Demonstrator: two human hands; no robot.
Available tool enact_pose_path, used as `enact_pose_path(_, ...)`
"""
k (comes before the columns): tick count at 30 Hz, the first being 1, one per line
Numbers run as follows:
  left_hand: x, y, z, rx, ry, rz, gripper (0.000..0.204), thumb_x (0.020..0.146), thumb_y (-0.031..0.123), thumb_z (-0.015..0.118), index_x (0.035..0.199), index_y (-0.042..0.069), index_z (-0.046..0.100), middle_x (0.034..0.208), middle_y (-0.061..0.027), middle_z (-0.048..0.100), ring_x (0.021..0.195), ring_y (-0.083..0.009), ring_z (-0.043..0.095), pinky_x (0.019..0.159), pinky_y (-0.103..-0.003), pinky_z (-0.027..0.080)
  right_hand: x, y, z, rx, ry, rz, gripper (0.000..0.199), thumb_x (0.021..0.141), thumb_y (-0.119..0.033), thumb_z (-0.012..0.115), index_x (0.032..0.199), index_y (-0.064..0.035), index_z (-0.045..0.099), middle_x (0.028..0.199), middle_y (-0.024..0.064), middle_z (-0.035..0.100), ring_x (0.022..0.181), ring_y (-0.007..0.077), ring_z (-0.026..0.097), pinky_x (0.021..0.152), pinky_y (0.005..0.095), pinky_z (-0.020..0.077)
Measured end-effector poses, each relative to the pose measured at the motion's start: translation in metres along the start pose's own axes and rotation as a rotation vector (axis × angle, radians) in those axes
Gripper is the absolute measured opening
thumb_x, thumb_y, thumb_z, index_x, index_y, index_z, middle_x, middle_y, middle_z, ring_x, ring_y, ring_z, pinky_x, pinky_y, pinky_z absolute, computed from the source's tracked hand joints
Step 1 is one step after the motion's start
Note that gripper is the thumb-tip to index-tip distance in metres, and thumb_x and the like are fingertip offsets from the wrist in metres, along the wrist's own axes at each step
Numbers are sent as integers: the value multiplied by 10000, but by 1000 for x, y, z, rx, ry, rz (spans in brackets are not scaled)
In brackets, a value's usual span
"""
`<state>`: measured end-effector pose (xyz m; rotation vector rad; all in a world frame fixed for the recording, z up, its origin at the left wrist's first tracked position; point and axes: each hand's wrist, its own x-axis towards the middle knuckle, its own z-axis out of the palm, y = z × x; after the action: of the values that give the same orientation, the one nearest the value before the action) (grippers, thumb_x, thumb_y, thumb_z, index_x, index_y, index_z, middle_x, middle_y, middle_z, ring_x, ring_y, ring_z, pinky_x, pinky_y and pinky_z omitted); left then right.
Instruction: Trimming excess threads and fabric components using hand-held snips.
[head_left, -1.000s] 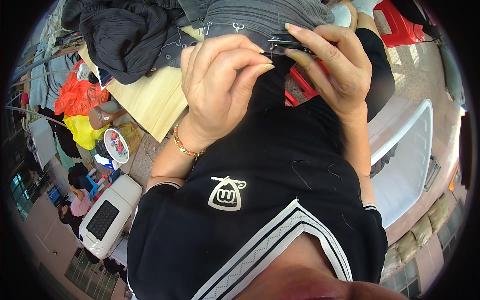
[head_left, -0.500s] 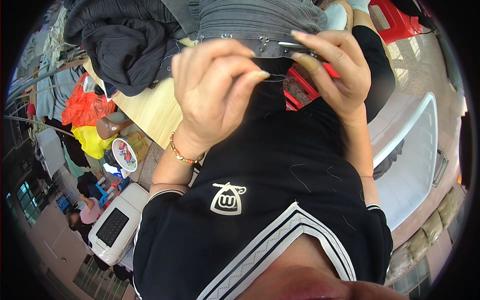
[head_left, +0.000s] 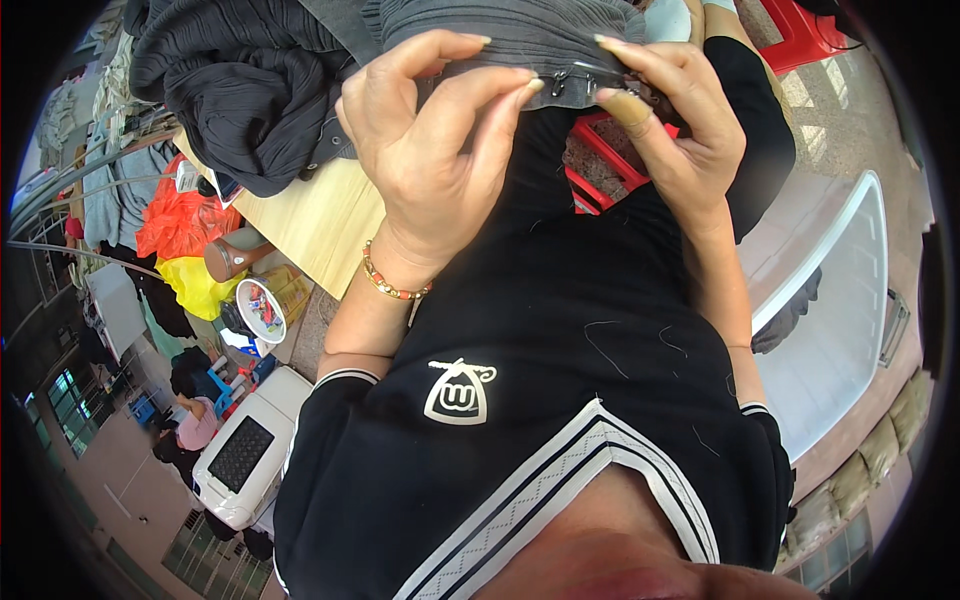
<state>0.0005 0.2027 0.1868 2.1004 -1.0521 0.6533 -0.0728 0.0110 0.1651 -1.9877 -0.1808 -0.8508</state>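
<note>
Dark cloth bundle: a ribbed heap (head_left: 250, 95) on a pale board (head_left: 315, 230), cut off at the top; its folds hide much of the board.
Grey ribbed garment: spread (head_left: 500, 25) beyond the hands, its upper part out of frame, its near edge between both hands.
Left hand: thumb and index tips (head_left: 430, 150) brought together at that edge; whether thread or cloth lies between them, I cannot tell.
Right hand: fingers (head_left: 685, 125) curled around a small tool (head_left: 602, 68); its blade glints, the remainder mostly hidden.
Metal fasteners: along the edge (head_left: 558, 82), too small to make out clearly.
</note>
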Motion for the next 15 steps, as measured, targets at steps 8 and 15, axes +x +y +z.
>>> enact_pose_path(8,-19,-3,0,-121,89,46,232,672,124,787,886,171,711,946,11,585,860,-172,512,768,-300,353,-1,4,5,-28,-135,-75,403,693,-38,782,1086,-42,695,858,54,590,686,111,528,574,220,412)
enact_pose_path(15,-17,0,3,-199,108,27,220,669,133,788,873,176,717,880,37,586,818,-152,523,734,-292,358,9,-3,10,-38,-182,-147,428,682,0,773,1101,-22,690,869,61,583,694,119,536,585,221,421)
